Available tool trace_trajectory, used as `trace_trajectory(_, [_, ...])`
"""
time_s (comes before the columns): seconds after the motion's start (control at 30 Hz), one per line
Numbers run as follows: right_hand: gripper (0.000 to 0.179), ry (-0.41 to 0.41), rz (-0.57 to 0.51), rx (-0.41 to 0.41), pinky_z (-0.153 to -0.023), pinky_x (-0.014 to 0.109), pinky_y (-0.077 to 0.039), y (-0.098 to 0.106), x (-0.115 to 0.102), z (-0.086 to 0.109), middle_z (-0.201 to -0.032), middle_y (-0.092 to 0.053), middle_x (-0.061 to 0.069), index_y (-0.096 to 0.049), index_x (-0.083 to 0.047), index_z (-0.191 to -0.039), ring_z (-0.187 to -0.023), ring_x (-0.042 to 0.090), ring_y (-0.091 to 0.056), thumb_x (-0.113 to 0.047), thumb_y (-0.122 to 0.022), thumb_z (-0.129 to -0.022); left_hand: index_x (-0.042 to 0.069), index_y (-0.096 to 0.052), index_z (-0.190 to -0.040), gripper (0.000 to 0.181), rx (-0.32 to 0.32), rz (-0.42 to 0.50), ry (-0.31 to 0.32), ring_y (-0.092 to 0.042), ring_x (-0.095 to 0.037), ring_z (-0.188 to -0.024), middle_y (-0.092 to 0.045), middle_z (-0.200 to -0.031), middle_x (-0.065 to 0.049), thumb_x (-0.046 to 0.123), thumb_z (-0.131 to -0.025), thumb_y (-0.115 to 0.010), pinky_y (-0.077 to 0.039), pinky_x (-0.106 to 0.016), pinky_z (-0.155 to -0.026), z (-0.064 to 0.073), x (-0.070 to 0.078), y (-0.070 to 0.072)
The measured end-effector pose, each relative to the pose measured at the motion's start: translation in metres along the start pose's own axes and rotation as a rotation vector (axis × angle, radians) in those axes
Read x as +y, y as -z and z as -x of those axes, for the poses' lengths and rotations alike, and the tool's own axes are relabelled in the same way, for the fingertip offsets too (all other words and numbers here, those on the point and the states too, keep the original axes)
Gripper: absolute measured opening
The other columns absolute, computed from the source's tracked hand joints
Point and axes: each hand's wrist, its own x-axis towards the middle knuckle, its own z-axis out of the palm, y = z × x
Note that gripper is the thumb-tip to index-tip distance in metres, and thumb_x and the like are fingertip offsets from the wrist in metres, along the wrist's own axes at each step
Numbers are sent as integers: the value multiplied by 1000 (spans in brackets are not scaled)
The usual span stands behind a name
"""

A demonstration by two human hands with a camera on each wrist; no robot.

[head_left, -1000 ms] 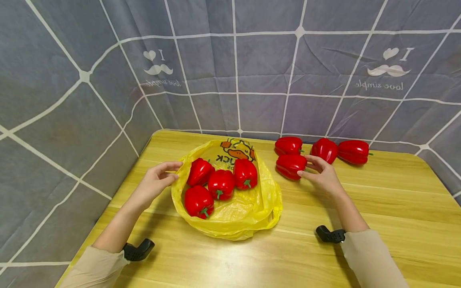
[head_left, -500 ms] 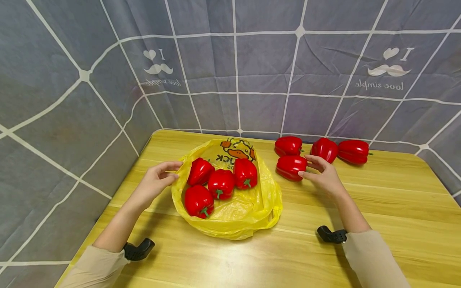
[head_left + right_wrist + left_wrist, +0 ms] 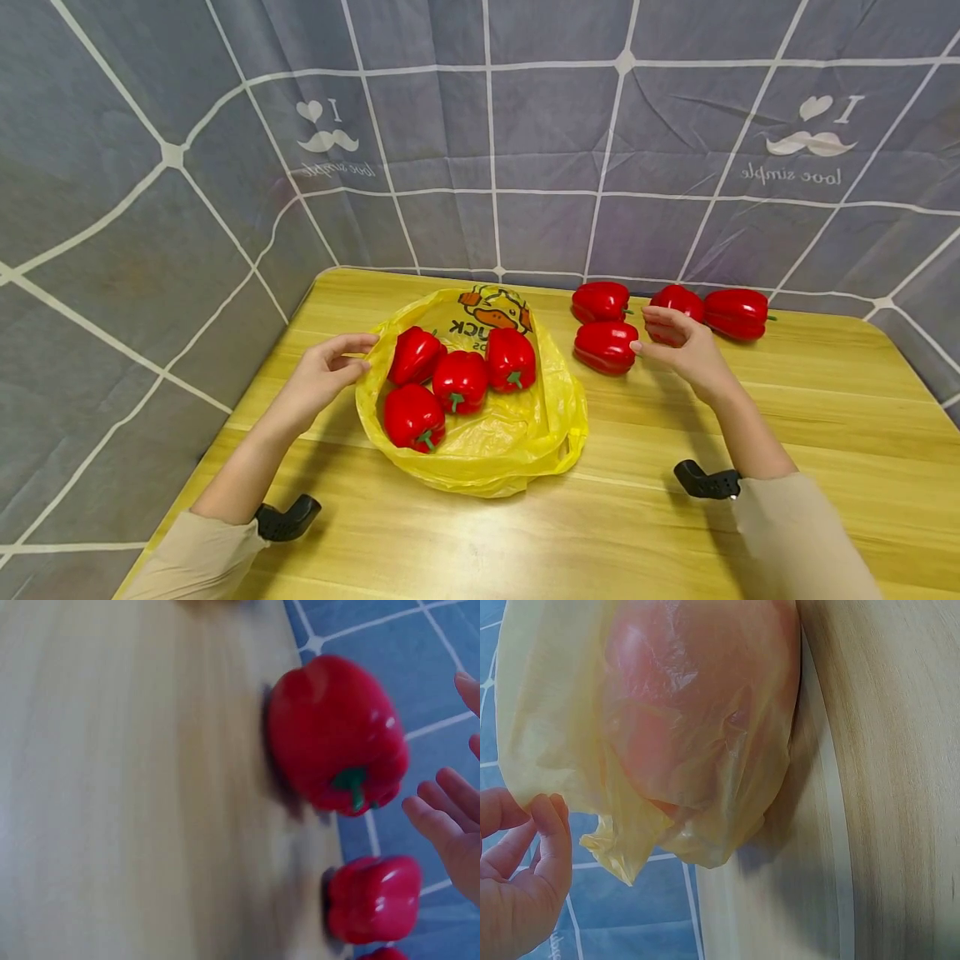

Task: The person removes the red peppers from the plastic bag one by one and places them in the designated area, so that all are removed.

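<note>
My left hand (image 3: 318,379) pinches the left rim of a yellow plastic bag (image 3: 487,475) with a printed duck. In the left wrist view thumb and fingertips hold the bag's thin edge (image 3: 547,750). Several red bell peppers (image 3: 460,382) with green stems lie inside. To the right of the bag, my right hand (image 3: 693,354) is spread beside a bell pepper (image 3: 606,347) lying on the table, its thumb tip near or touching the pepper's end. Apart from that pepper (image 3: 330,735) stand its fingers in the right wrist view. Its fingers partly hide a bell pepper (image 3: 678,300) behind.
Further bell peppers lie at the back of the table, one (image 3: 600,302) behind the nearest pepper and one (image 3: 737,314) to the right. A grey cloth (image 3: 555,150) with white lines hangs behind the wooden table (image 3: 480,558).
My right hand has come away from the nearest bell pepper, moving right with its fingers spread wider. That pepper has stayed about in place. The left hand keeps its hold on the bag.
</note>
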Motion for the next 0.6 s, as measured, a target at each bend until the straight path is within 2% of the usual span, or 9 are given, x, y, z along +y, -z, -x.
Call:
trace_trajectory(0.13, [58, 27, -4, -34, -85, 13, -43, -1, -14, -4, -123, -53, -1, -45, 0, -134, -110, 6, -50, -19, -69, -85, -8, -49, -128, 38, 1, 4, 2, -58, -9, -89, -51, -121, -26, 0, -91, -49, -48, -19, -78, 1, 2, 0])
trace_trajectory(0.27, [57, 45, 11, -80, -85, 15, -44, -6, -30, -7, -132, -48, 16, -46, -3, -135, -118, 25, -49, -19, -69, -85, -8, -49, -128, 38, 0, 8, 1, -58, -9, -88, -51, -121, -26, 0, -91, -50, -48, -19, -78, 1, 3, 0])
trace_trajectory(0.37, [57, 42, 7, -118, -83, 17, -47, -10, -41, -11, -134, -45, 22, -45, -4, -135, -121, 36, -44, -19, -68, -85, -8, -49, -128, 38, 3, 8, -2, -58, -9, -88, -51, -121, -26, 0, -91, -51, -48, -19, -78, 2, 3, -1])
trace_trajectory(0.6, [58, 26, 21, -217, -82, 22, -49, -27, -59, -24, -133, -49, 17, -46, -3, -134, -121, 32, -46, -21, -70, -84, -7, -49, -128, 38, 4, 6, -9, -58, -11, -89, -51, -121, -26, 1, -91, -52, -48, -19, -78, 3, 6, -1])
